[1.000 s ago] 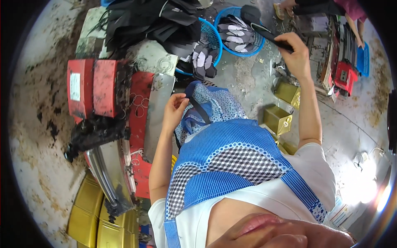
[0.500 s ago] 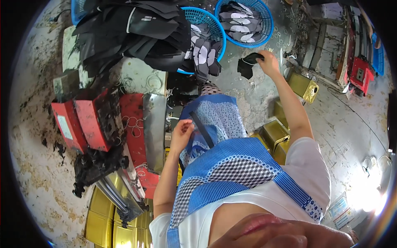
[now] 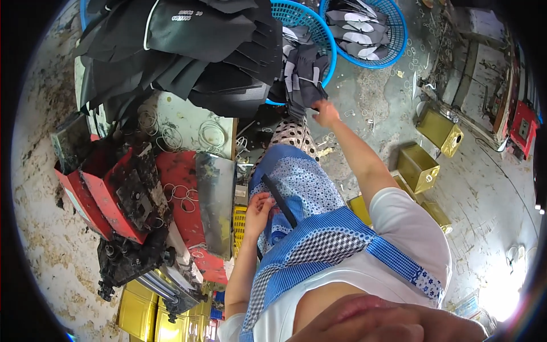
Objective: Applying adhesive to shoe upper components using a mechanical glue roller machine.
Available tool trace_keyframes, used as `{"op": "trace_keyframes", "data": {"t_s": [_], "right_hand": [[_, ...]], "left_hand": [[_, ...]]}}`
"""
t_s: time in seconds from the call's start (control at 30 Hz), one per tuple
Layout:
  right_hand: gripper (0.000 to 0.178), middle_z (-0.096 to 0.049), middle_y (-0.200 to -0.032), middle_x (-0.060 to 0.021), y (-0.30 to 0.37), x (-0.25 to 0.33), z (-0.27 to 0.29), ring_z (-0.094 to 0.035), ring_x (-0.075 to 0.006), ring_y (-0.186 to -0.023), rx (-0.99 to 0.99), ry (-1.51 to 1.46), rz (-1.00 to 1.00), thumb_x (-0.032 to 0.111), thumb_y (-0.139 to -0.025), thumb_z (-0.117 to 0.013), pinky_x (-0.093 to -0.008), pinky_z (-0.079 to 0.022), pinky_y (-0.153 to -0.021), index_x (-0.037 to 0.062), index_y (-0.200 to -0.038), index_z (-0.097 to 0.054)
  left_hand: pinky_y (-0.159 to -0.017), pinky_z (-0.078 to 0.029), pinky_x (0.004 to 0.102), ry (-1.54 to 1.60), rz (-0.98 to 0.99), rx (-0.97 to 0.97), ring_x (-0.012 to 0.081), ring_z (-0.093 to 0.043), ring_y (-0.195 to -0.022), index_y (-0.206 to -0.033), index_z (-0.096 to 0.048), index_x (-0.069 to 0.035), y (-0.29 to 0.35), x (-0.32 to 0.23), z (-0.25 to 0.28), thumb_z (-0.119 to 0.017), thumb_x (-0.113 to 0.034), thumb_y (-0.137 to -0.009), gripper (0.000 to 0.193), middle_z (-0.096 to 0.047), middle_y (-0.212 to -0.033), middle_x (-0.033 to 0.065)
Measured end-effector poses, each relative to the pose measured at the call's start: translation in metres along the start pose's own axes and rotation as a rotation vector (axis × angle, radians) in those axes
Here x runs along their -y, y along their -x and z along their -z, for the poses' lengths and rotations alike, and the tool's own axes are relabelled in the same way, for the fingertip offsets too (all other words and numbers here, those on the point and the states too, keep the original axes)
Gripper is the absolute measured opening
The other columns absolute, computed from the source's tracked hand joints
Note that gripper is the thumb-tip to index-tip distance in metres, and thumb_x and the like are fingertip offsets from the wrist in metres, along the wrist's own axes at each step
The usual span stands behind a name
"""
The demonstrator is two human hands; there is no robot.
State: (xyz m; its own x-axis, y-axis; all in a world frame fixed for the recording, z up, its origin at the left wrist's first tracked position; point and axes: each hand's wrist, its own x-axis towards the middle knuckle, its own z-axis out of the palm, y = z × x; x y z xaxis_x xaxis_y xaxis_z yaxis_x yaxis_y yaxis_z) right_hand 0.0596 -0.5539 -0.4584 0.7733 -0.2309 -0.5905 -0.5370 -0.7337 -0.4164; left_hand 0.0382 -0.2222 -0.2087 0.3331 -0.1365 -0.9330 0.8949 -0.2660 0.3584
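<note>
My right hand [image 3: 326, 114] reaches forward to the near side of a blue basket, its fingers closed on the lower edge of a bundle of black cut pieces [image 3: 306, 82] with pale patches. That bundle hangs at the rim of the blue basket [image 3: 330, 51]. My left hand [image 3: 259, 208] is curled in front of my patterned blue apron [image 3: 307, 176], beside a black strip [image 3: 279, 200] lying across the apron. Whatever its fingers hold, if anything, is too small to make out.
Large stacks of black sheets [image 3: 188, 34], one tied with a white band, lie on the bench at front left. A second blue basket [image 3: 399, 43] stands farther right. Gold tins [image 3: 419, 168] stand to the right; a red machine [image 3: 114, 188] is at left.
My right hand has moved left and nearer, from out over the floor with a black piece to the bundle at the basket. The view has shifted; my left hand stays by the apron.
</note>
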Motion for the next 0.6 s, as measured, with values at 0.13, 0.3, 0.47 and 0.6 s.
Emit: {"op": "trace_keyframes", "data": {"t_s": [0.13,0.3,0.47,0.6], "right_hand": [[0.027,-0.063,-0.096,-0.0174,0.044,0.026,0.003,-0.059,-0.0348,-0.104,0.203,-0.019,0.016,0.02,-0.08,-0.064,-0.043,-0.051,-0.085,0.0126,-0.106,-0.062],[0.028,-0.067,-0.091,-0.0207,0.087,0.043,0.083,-0.064,-0.0379,-0.085,-0.111,-0.237,-0.156,0.031,-0.089,-0.053,-0.0481,-0.051,-0.076,0.0059,-0.094,-0.064],[0.03,-0.06,-0.07,-0.011,0.085,0.125,0.237,-0.054,-0.0196,-0.063,-0.362,-0.41,0.189,0.026,-0.099,-0.05,-0.0362,-0.045,-0.062,0.0016,-0.089,-0.064],[0.022,-0.056,-0.064,-0.0059,0.077,0.28,0.348,-0.057,-0.0137,-0.063,-0.241,-0.663,0.348,0.023,-0.095,-0.057,-0.0296,-0.047,-0.062,0.0026,-0.101,-0.062]], "left_hand": [[-0.069,-0.053,0.0234,0.008,-0.04,0.016,0.0127,-0.064,-0.077,-0.113,-0.054,0.001,0.011,0.009,0.002,-0.058,-0.009,-0.094,0.022,-0.066,-0.095,0.0091],[-0.08,-0.052,0.0253,-0.05,-0.12,0.039,0.0133,-0.064,-0.092,-0.116,-0.054,0.0,0.036,-0.018,0.001,-0.059,-0.011,-0.094,0.025,-0.067,-0.101,0.0087],[-0.081,-0.05,0.0243,-0.01,-0.31,-0.029,0.0127,-0.064,-0.092,-0.115,-0.055,0.001,0.058,-0.045,-0.001,-0.061,-0.012,-0.092,0.027,-0.067,-0.101,0.0096],[-0.08,-0.051,0.0254,0.161,-0.404,-0.113,0.013,-0.063,-0.089,-0.114,-0.057,0.002,0.075,-0.041,0.0,-0.061,-0.01,-0.091,0.027,-0.066,-0.097,0.0092]]}}
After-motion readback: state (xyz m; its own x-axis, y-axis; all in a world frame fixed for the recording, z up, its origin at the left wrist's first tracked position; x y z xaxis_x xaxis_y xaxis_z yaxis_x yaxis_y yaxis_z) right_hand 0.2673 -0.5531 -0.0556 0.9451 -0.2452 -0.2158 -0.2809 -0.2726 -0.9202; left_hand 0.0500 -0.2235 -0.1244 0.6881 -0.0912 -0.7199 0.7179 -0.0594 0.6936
